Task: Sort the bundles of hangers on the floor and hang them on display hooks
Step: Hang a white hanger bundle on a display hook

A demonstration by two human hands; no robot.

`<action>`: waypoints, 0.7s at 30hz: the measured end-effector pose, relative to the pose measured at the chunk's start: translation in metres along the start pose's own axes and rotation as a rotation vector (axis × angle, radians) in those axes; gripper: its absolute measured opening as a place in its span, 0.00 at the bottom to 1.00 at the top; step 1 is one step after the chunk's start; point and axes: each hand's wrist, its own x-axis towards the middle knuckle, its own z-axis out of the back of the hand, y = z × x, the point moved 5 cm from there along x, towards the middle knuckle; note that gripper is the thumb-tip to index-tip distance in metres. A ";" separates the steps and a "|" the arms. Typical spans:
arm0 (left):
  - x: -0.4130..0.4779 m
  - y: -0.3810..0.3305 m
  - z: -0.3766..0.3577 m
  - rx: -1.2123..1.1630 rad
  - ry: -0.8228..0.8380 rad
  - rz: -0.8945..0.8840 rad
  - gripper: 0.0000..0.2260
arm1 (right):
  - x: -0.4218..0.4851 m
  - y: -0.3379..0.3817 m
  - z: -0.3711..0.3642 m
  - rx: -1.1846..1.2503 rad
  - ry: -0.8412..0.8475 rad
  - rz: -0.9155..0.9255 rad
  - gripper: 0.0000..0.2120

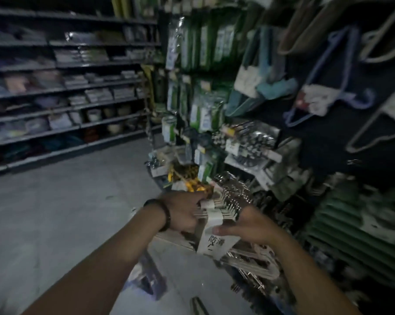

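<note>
Forearms reach toward centre: left hand (183, 212) curls round the hanger bundle (223, 201), right hand (253, 228) pinches its paper band (214, 239), thumb on top. Bundle apparently lifted, not yet hooked; floor hangers (251, 267) wait at five o'clock, hung hangers (319, 94) at two o'clock

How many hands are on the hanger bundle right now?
2. The left hand grips the hanger bundle on its left, by the metal hooks; the right hand holds its right side, thumb across the white label.
</note>
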 end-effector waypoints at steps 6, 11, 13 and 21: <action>0.038 -0.106 0.043 0.516 -0.559 0.056 0.34 | -0.046 -0.050 0.096 0.202 -0.416 0.046 0.36; 0.049 -0.153 0.025 -0.565 -1.102 0.068 0.39 | -0.076 -0.087 0.163 0.451 -0.640 0.004 0.13; 0.088 -0.156 0.015 -0.957 -0.921 0.168 0.44 | -0.084 -0.104 0.183 0.544 -0.711 -0.035 0.16; 0.196 -0.222 0.021 -1.539 -0.258 0.000 0.23 | -0.090 -0.135 0.212 0.768 -0.697 -0.221 0.25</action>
